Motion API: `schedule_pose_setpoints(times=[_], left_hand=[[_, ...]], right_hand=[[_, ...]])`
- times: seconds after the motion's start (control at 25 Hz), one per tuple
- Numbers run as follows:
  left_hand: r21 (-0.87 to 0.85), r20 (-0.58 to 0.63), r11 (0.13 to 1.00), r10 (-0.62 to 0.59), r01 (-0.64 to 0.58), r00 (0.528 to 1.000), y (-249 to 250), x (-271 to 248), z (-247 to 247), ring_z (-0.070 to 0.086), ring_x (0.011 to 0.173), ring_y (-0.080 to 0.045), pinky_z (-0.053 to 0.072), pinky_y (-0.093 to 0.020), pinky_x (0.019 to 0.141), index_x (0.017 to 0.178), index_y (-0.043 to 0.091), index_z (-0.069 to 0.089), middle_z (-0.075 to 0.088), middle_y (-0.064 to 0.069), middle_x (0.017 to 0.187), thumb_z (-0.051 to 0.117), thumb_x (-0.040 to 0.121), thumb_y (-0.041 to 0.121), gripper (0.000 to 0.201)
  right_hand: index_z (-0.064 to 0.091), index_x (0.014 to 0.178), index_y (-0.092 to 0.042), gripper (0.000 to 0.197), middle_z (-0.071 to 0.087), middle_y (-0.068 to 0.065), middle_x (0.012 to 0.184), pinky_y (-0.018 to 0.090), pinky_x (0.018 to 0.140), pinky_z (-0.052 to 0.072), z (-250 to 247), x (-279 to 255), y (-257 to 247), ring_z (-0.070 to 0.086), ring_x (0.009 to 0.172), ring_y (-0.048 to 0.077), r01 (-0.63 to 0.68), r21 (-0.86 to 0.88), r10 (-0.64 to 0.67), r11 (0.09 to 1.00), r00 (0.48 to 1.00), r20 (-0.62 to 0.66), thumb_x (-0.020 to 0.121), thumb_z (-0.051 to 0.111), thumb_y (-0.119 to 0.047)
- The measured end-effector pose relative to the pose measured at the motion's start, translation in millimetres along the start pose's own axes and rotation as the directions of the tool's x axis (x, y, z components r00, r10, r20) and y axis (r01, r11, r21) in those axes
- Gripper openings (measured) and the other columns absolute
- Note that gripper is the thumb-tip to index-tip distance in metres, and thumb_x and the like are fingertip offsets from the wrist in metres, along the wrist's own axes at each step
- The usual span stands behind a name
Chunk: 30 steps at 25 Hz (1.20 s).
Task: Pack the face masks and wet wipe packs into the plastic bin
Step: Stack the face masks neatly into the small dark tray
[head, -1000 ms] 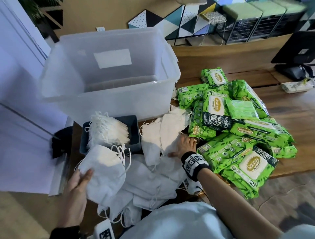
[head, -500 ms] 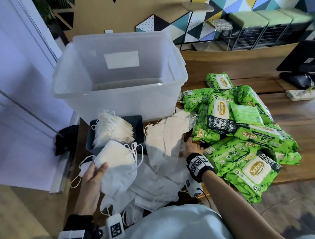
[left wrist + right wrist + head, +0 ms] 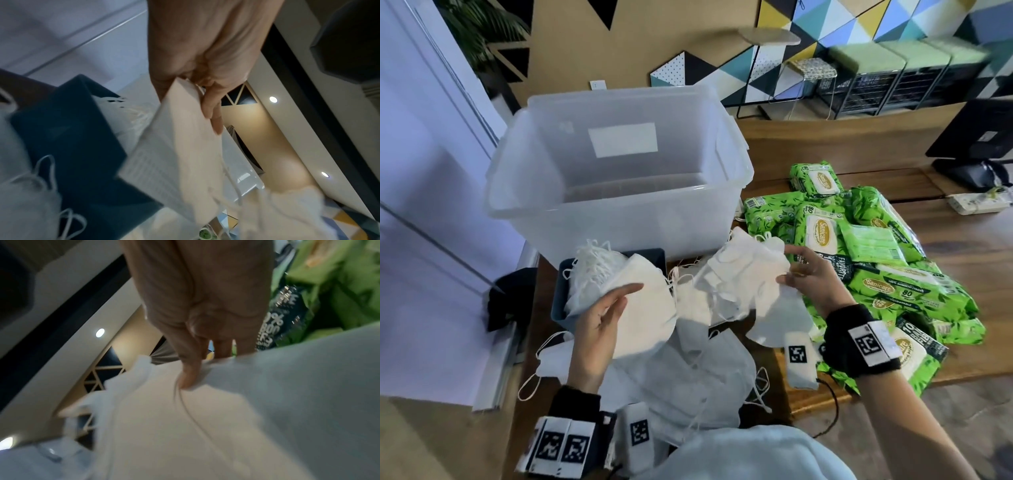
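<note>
Masks (image 3: 647, 308) in both hands: left hand (image 3: 599, 322) pinches one, right hand (image 3: 811, 274) grips a bunch (image 3: 743, 274). I judge them light, limp, with straps prone to tangling; hold by the body. Bin (image 3: 599, 219) at 12 o'clock; wipes (image 3: 887, 274) at 3.

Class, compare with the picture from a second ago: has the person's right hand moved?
Yes. The right hand has risen off the table, lifting a bunch of face masks up toward the plastic bin, level with its front wall.

Bin (image 3: 616, 219) behind masks (image 3: 688, 370); wipe packs (image 3: 887, 274) to their right.
</note>
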<state>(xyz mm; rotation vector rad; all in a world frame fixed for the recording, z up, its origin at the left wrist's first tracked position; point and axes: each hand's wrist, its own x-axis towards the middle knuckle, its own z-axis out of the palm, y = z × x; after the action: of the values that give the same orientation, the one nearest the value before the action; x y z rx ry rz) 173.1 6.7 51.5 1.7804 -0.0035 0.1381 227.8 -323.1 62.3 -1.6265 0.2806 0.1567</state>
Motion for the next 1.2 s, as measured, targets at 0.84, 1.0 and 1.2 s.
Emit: schedule_pose_setpoints(times=[0.84,1.0,1.2], left_hand=[[0.152,0.118,0.942,-0.317,0.298,0.941,18,25,14,0.063,0.072,-0.006,0.043,-0.015,0.069,0.068,0.018,0.067,0.067,0.015,0.060,0.078,0.073,0.013,0.013],[0.048,0.013,0.947,-0.319,0.318,0.948,12,24,-10,0.055,0.069,-0.014,0.038,-0.025,0.066,0.073,0.004,0.068,0.064,0.008,0.061,0.076,0.077,0.016,0.014],[0.080,0.064,0.948,-0.313,0.308,0.947,13,22,-3,0.058,0.068,-0.008,0.041,-0.018,0.065,0.071,0.013,0.068,0.067,0.013,0.061,0.076,0.076,0.016,0.010]], right_hand=[[0.050,0.083,-0.012,0.026,0.063,0.011,0.076,0.016,0.048,0.048,55,19,29,0.059,0.053,0.011,-0.031,0.327,0.155,0.944,0.921,-0.358,0.084,0.050,0.014],[0.048,0.116,-0.004,0.031,0.058,0.019,0.118,0.040,0.092,0.047,50,19,75,0.058,0.105,0.031,-0.213,-0.535,0.164,0.818,0.977,-0.138,0.087,0.057,-0.003],[0.059,0.111,-0.009,0.024,0.061,0.003,0.110,0.028,0.087,0.044,74,-6,30,0.058,0.099,0.016,0.277,-0.597,-0.304,0.753,0.951,0.057,0.089,0.060,-0.018]])
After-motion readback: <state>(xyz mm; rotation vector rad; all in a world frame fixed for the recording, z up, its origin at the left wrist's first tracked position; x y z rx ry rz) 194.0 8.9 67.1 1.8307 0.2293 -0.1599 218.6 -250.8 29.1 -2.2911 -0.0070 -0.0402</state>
